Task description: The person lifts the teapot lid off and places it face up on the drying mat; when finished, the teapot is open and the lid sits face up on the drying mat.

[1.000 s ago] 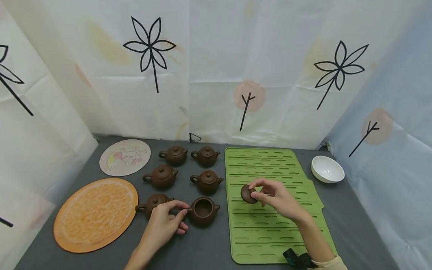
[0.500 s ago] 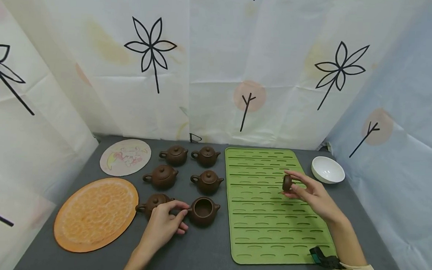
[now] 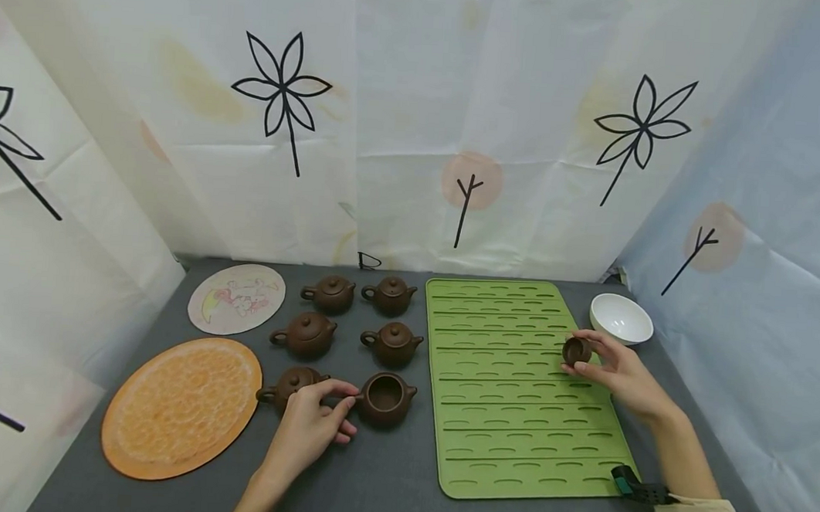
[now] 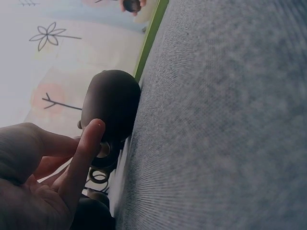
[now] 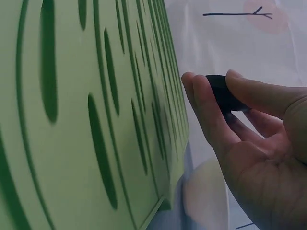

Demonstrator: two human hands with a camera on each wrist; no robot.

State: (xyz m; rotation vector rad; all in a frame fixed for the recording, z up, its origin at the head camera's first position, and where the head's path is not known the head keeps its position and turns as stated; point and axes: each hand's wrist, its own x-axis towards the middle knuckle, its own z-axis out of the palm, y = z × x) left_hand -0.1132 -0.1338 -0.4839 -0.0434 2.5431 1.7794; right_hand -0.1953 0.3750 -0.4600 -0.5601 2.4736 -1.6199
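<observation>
My left hand [image 3: 311, 421] pinches the handle of a brown clay teapot [image 3: 382, 420], which stands lidless on the grey table. In the left wrist view, thumb and fingers meet at that handle, against the dark teapot body [image 4: 110, 103]. Above the right edge of a green ridged mat [image 3: 506, 416], my right hand [image 3: 629, 380] holds a small brown teapot lid [image 3: 576, 352] on its side, its hollow underside showing. The right wrist view has the lid [image 5: 221, 93] between thumb and fingers, off the mat. Another teapot [image 3: 292, 385] is partly hidden behind my left hand.
Several lidded brown teapots [image 3: 393, 343] stand in two columns left of the mat. A white bowl [image 3: 621, 320] sits beyond my right hand. On the left lie a round orange mat [image 3: 182, 406] and a pale printed disc [image 3: 237, 299]. Patterned fabric [image 3: 417, 117] encloses the table's back and sides.
My right hand has carried the lid rightward across the green mat towards the white bowl, turning it so its hollow underside shows. My left hand stays at the teapot handle.
</observation>
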